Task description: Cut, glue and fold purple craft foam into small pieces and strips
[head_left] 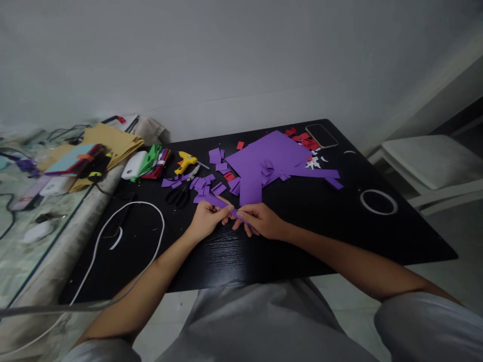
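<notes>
Between my two hands a strip of purple paper (211, 200) is held just above the table's front part. My left hand (210, 217) pinches it with thumb and fingers, and one end sticks out to the left. My right hand (262, 220) grips the other end close beside the left fingertips. Right behind the hands lies a large purple sheet (269, 151), with a wide purple strip (250, 188) reaching toward me. Small cut purple pieces (204, 183) are scattered to its left. Black-handled scissors (181, 193) rest among them.
A yellow glue gun (185, 162) and bundles of coloured paper (156, 162) lie at the back left. Red scraps (302, 137), white scraps (314, 162) and a phone (321, 136) are at the back right. A tape ring (378, 201) lies right. A white cable (160, 218) loops across the left.
</notes>
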Demonstrator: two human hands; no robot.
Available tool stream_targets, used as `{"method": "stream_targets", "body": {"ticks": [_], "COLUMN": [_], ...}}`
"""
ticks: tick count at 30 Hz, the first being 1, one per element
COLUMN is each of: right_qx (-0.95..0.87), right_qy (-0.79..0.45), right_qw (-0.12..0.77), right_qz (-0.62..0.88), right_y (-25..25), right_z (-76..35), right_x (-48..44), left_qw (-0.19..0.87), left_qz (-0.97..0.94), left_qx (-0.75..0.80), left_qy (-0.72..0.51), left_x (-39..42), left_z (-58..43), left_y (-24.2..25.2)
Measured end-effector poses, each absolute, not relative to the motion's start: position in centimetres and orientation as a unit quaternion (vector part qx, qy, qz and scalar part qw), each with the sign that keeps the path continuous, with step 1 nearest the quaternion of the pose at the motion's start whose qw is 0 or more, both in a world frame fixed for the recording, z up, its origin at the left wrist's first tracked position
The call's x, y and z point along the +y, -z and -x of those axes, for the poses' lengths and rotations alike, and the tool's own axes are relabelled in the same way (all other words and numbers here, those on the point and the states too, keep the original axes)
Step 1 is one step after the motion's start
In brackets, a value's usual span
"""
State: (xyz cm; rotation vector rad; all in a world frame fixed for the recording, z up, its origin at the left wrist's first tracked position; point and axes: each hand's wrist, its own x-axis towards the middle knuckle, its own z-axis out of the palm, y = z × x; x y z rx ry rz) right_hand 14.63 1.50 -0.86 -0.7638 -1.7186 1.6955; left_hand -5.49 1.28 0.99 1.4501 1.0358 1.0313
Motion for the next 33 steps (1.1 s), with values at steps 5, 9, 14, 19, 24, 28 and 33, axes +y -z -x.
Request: {"method": "stream_targets", "body": {"ticks": [5, 9, 14, 19, 24, 28, 33], "right_qx": [-0.652, -0.661, -0.659, -0.64, -0.64, -0.661, -0.664], "right_qy": [-0.63, -0.619, -0.619, -0.64, -0.642, -0.618, -0.616], "right_qw": [0.308, 0.312, 0.314, 0.313, 0.31, 0.311, 0.307], "right_qz": [0.288, 0.286, 0.289, 0.287, 0.286, 0.289, 0.291], "right_y": [0.48, 0.39, 0.4, 0.26, 0.52, 0.8, 0.69], "right_z": [-14.58, -14.57, -14.54, -14.55, -14.64, -14.66, -14.64], "right_x": [1.45, 1.45, 1.41, 1.44, 1.5, 1.47, 1.52], "left_qw": [0.509, 0.512, 0.499, 0.494, 0.491, 0.512, 0.509], "left_qz": [-0.607, -0.613, -0.625, -0.62, -0.611, -0.609, -0.615], "left_qx": [0.43, 0.428, 0.434, 0.439, 0.449, 0.44, 0.436], "left_qy": [-0.434, -0.421, -0.415, -0.423, -0.43, -0.417, -0.416], "left_x": [1.24, 1.28, 1.31, 1.24, 1.25, 1.22, 1.21], "left_z": [5.5, 5.55, 5.55, 5.56, 5.65, 5.61, 5.61], "left_y": [-1.12, -1.0, -1.0, -1.36, -1.38, -1.18, -1.13]}}
